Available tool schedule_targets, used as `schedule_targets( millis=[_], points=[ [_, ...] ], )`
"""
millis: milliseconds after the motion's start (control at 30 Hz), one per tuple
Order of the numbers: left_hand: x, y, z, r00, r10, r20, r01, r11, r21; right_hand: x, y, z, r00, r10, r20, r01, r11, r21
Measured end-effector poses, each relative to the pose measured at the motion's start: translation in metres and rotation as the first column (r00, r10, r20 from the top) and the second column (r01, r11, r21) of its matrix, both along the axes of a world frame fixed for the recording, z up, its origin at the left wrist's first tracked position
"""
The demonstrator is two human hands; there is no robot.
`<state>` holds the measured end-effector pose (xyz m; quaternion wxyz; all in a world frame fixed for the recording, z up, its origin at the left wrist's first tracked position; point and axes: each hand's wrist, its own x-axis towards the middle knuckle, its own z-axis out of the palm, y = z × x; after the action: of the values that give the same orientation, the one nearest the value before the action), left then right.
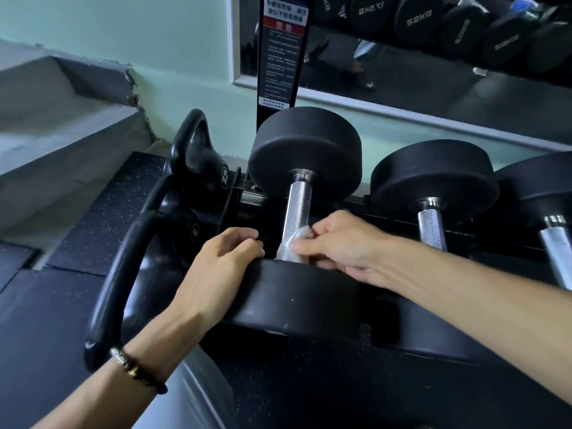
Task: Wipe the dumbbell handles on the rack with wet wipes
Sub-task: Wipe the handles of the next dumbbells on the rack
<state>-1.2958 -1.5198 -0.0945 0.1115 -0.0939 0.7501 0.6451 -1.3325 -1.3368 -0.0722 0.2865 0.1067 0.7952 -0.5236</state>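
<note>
A black dumbbell lies on the rack (250, 198) with its knurled steel handle (297, 205) pointing away from me. My right hand (343, 243) pinches a white wet wipe (294, 246) against the near end of that handle, just above the near rubber head (297, 292). My left hand (223, 267) rests on the left top edge of that near head, fingers curled over it. The far head (305, 150) stands behind. Two more dumbbells with steel handles (431, 224) (557, 252) lie to the right.
Black kettlebells (198, 162) (123, 274) stand left of the rack, close to my left wrist. A wall mirror (433, 41) behind reflects more dumbbells. A black post with a warning notice (283, 48) rises behind the rack. Grey steps (62, 125) lie at left.
</note>
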Motion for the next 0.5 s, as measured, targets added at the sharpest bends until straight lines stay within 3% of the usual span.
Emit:
schedule_targets(
  millis=[67,133,200,267,333,400,500],
  points=[
    [0.0,0.0,0.0,1.0,-0.004,0.001,0.004,1.0,-0.004,-0.011,-0.002,-0.003,0.987,-0.111,-0.117,0.114,0.993,0.023],
    [-0.002,-0.001,-0.001,1.0,0.009,0.019,-0.008,1.0,-0.01,-0.028,-0.005,-0.007,0.934,-0.293,-0.205,0.288,0.956,-0.056],
    [0.0,0.0,0.001,0.999,0.013,0.033,-0.013,1.0,-0.009,-0.039,-0.009,-0.005,0.888,-0.422,-0.184,0.395,0.903,-0.166],
    [-0.001,-0.001,0.004,0.998,-0.022,0.053,0.024,0.999,-0.036,-0.035,-0.008,-0.002,0.92,-0.39,-0.037,0.366,0.891,-0.269],
    [-0.009,-0.006,0.006,0.991,-0.068,0.116,0.068,0.998,0.004,-0.022,-0.004,0.001,0.962,-0.252,0.107,0.274,0.901,-0.337],
    [-0.025,-0.01,0.007,0.978,-0.094,0.185,0.073,0.991,0.115,-0.013,0.002,-0.001,0.973,-0.161,0.166,0.216,0.891,-0.399],
    [-0.056,-0.006,-0.002,0.963,-0.091,0.254,0.042,0.98,0.193,-0.016,0.004,-0.002,0.958,-0.202,0.201,0.275,0.84,-0.468]
  ],
)
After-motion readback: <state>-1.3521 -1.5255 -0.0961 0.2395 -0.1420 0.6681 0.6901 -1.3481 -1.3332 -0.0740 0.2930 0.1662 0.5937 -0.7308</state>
